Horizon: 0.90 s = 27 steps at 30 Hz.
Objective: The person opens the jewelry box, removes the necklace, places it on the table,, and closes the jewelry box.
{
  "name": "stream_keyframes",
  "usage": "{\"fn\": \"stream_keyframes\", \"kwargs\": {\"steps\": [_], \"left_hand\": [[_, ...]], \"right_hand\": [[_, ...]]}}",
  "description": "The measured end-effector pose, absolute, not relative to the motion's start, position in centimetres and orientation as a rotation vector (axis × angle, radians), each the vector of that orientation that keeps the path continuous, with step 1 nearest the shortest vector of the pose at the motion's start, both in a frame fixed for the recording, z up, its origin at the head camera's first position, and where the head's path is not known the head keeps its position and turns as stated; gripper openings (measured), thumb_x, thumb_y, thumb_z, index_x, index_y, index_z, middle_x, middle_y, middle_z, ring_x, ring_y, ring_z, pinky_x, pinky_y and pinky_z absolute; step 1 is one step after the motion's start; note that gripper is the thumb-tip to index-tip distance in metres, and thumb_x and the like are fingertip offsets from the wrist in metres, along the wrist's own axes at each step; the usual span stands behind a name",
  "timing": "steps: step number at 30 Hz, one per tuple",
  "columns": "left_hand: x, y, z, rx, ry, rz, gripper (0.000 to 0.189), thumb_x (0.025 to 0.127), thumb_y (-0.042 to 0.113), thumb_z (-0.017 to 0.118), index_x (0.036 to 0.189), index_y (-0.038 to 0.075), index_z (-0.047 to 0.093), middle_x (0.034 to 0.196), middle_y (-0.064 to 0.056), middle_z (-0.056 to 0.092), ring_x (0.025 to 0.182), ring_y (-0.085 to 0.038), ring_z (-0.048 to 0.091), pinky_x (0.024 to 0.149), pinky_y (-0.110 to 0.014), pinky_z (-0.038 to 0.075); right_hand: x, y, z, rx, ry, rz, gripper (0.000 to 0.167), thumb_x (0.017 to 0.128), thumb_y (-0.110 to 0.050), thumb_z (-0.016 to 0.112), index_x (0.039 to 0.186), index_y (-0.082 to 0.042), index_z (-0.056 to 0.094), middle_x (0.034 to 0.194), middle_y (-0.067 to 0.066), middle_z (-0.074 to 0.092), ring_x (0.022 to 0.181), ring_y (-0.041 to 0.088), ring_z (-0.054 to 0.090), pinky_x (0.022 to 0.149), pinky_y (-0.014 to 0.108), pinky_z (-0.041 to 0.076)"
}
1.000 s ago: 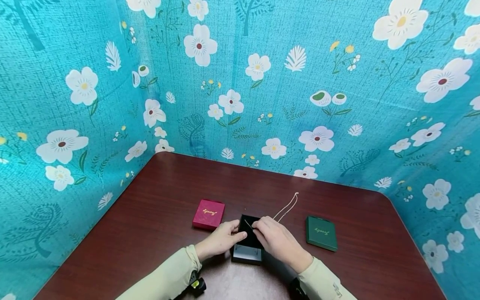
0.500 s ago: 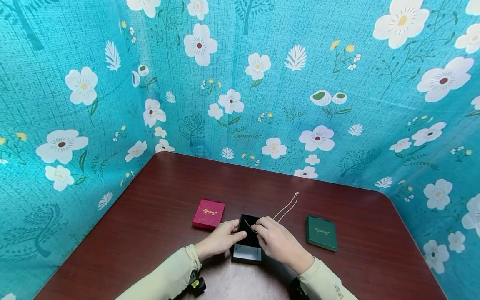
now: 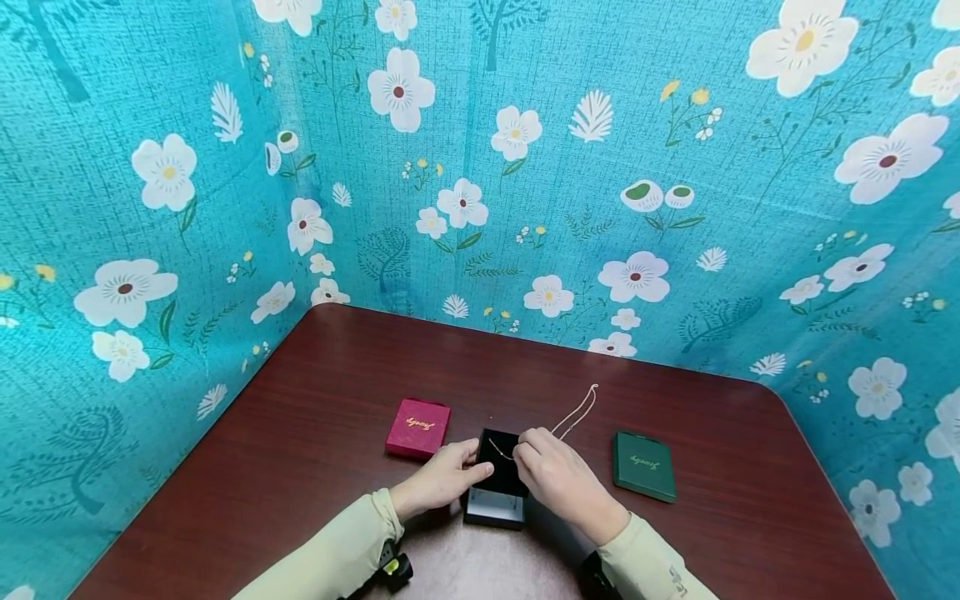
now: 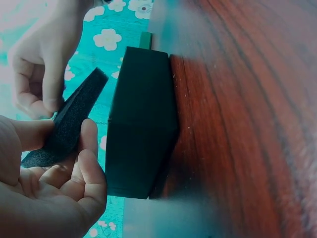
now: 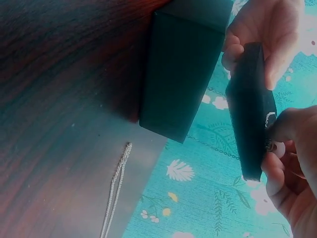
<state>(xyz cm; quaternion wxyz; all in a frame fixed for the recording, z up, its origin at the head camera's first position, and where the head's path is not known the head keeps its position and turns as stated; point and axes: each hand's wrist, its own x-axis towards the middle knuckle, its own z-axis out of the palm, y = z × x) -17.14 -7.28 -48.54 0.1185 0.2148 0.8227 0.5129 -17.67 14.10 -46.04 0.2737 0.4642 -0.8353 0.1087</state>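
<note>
My left hand (image 3: 442, 479) grips a thin black foam pad (image 4: 72, 119) by its left edge, thumb on one face and fingers on the other. The pad is tilted above an open black box (image 3: 493, 512). Across the pad's dark face runs a fine necklace chain (image 3: 500, 452). At the pad's right edge, my right hand (image 3: 564, 483) pinches that chain between thumb and fingertips, which hide part of it. In the right wrist view, a strand of the chain (image 5: 213, 148) hangs behind the pad.
Another necklace (image 3: 581, 412) lies looped on the dark wood table (image 3: 360, 358) beyond my right hand. A red jewelry box (image 3: 417, 428) lies to the left, a green one (image 3: 642, 467) to the right. Flowered blue cloth (image 3: 480, 167) hangs around the table's far sides.
My right hand has shifted slightly rightward along the pad, and more of the chain shows across its face. The left hand keeps its hold on the pad.
</note>
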Motion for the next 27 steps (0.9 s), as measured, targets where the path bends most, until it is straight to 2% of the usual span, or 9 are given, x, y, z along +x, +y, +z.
{"fn": "stream_keyframes", "kwargs": {"steps": [4,7,11,14,16,20,23,27], "left_hand": [[-17.15,-7.28,-48.62,0.635,2.433,1.486,0.020,0.094,0.019,0.058,0.080,0.010,0.047,0.066,0.008,0.043,0.061,-0.005,0.042,0.059,-0.022,0.037],[-17.15,-7.31,-48.65,0.648,2.465,1.470,0.024,0.093,0.019,0.058,0.077,0.010,0.044,0.064,0.009,0.035,0.057,-0.005,0.036,0.055,-0.021,0.033],[-17.14,-7.32,-48.66,0.658,2.477,1.467,0.024,0.093,0.019,0.058,0.076,0.011,0.043,0.063,0.009,0.033,0.054,-0.004,0.034,0.053,-0.021,0.031],[-17.07,-7.34,-48.57,0.657,2.471,1.470,0.027,0.092,0.019,0.059,0.075,0.010,0.040,0.061,0.008,0.031,0.052,-0.004,0.031,0.051,-0.021,0.028],[-17.03,-7.35,-48.51,0.657,2.468,1.473,0.029,0.092,0.019,0.059,0.074,0.010,0.039,0.061,0.008,0.031,0.051,-0.004,0.030,0.050,-0.021,0.027],[-16.97,-7.40,-48.41,0.663,2.451,1.479,0.028,0.093,0.018,0.059,0.074,0.010,0.040,0.061,0.008,0.031,0.053,-0.004,0.030,0.052,-0.021,0.028],[-16.96,-7.42,-48.40,0.674,2.435,1.483,0.023,0.094,0.017,0.058,0.077,0.010,0.044,0.062,0.009,0.034,0.056,-0.004,0.034,0.055,-0.021,0.032],[-16.95,-7.44,-48.44,0.691,2.415,1.495,0.013,0.094,0.016,0.057,0.085,0.010,0.051,0.071,0.011,0.050,0.066,-0.004,0.045,0.064,-0.022,0.039]], "right_hand": [[-17.73,14.11,-45.99,1.234,-2.228,0.323,0.002,0.087,-0.005,0.061,0.086,-0.007,0.062,0.088,0.002,0.054,0.079,0.014,0.051,0.066,0.023,0.046],[-17.72,14.12,-45.82,1.235,-2.217,0.344,0.013,0.093,-0.009,0.053,0.090,-0.006,0.064,0.091,0.002,0.055,0.081,0.015,0.052,0.068,0.024,0.047],[-17.59,14.17,-45.35,1.243,-2.234,0.350,0.009,0.086,-0.003,0.063,0.093,-0.004,0.066,0.092,0.003,0.055,0.082,0.015,0.052,0.068,0.024,0.046],[-17.52,14.20,-45.18,1.243,-2.248,0.350,0.020,0.075,0.003,0.072,0.093,-0.004,0.067,0.093,0.003,0.054,0.082,0.014,0.051,0.068,0.024,0.047],[-17.54,14.24,-45.22,1.240,-2.244,0.345,0.022,0.071,0.004,0.074,0.090,-0.004,0.067,0.093,0.004,0.054,0.081,0.015,0.051,0.067,0.025,0.047],[-17.65,14.39,-45.46,1.222,-2.267,0.328,0.018,0.070,0.003,0.077,0.082,-0.006,0.065,0.091,0.004,0.052,0.079,0.015,0.048,0.064,0.025,0.046],[-17.72,14.45,-45.55,1.200,-2.289,0.316,0.016,0.073,0.001,0.075,0.080,-0.007,0.063,0.090,0.004,0.051,0.078,0.015,0.047,0.064,0.025,0.045],[-17.76,14.52,-45.65,1.181,-2.300,0.324,0.015,0.076,0.001,0.073,0.083,-0.007,0.063,0.090,0.004,0.051,0.078,0.015,0.047,0.066,0.024,0.044]]}}
